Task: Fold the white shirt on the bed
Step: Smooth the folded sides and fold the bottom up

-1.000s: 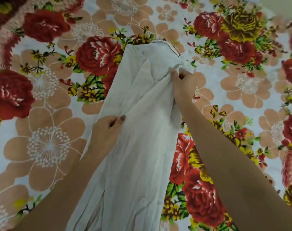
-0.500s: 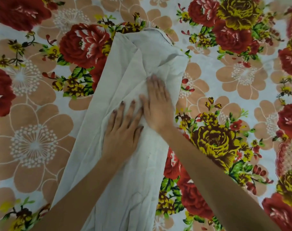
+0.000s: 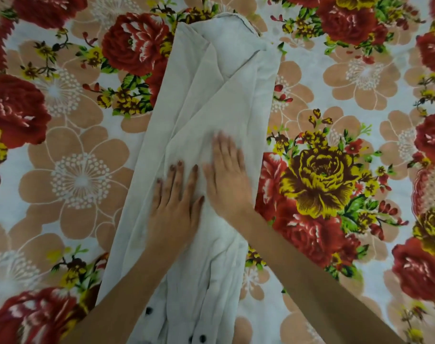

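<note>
- Bed (image 3: pixel 360 78), covered by a floral sheet, fills the frame; it's the work surface, and it likely gives a little under pressure.
- White shirt (image 3: pixel 226 100) lies down the middle of the bed as a long narrow strip running away from the person, sides already folded in and overlapping along a diagonal edge. Far end near the top of view, near end runs off the bottom edge.
- Handling, my read: thin, light, limp fabric, no stiffness. It creases easily, won't hold a fold unless pressed, and layers will slide on each other.
- Where to take hold: pinch both corners of one end so the layers lift together, not mid-strip.
- Left hand (image 3: pixel 174 207): open, palm down, fingers spread, flat on the shirt's middle, gripping nothing.
- Right hand (image 3: pixel 227 177): open, palm flat, just beside the left, angled inward, gripping nothing.
- Dark buttons (image 3: pixel 149 311) show near the bottom edge.
</note>
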